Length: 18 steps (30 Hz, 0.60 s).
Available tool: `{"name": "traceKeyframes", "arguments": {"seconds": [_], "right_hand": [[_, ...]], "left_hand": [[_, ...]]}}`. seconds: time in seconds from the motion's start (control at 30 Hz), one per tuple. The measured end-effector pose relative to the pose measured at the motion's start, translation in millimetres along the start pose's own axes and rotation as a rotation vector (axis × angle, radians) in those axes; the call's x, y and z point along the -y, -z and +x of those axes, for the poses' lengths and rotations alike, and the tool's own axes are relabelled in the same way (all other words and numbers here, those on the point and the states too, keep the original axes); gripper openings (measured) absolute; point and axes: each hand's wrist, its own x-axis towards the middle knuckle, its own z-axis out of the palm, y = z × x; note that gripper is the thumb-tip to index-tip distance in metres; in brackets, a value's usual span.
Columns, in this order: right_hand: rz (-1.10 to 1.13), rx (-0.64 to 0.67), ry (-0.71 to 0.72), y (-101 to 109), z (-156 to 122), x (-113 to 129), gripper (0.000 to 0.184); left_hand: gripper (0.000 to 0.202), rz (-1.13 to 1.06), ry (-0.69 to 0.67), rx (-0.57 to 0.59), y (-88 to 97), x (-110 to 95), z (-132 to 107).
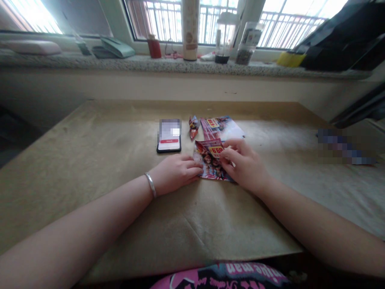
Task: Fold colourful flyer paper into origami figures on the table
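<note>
"Folding seems to be the step in hand, but on which piece?"

"On the nearer printed leaflet (209,165), which is laid on the table (135,228) between the hands, to the right of the smartphone (169,138). Its far edge looks to be turned over; whether a full crease has been made cannot be told."

"How are the hands placed?"

"By the left hand (179,171), the leaflet's left edge is steadied, with the fingers stretched out flat and close together. By the right hand (246,163), the right side appears to be pinched between thumb and forefinger, beside the yellow price panel (216,151); the underside is hidden."

"What would be called for next?"

"Judging by that grip, the turned part would need to be lined up and pressed along its length, with the sheet kept from sliding by the left fingers."

"And the other papers?"

"Behind it a second printed leaflet (224,126) is seen, with a small folded paper piece (193,127) just beside it. Neither seems to be held."
</note>
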Motion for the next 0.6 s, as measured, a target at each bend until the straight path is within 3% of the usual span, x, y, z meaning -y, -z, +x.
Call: {"name": "traceKeyframes", "arguments": {"seconds": [0.13,0.27,0.6], "right_hand": [[-0.152,-0.054,0.045,2,1,-6,0.013],[-0.209,-0.026,0.096,2,1,-12,0.013],[-0.026,0.355,0.178,-3,4,-20,0.026]], "left_hand": [[0.019,0.03,-0.015,0.021,1.0,-1,-1],[0.016,0.062,-0.018,0.014,2.2,-1,-1],[0.014,0.066,0.005,0.035,5.7,-2,0]]}}
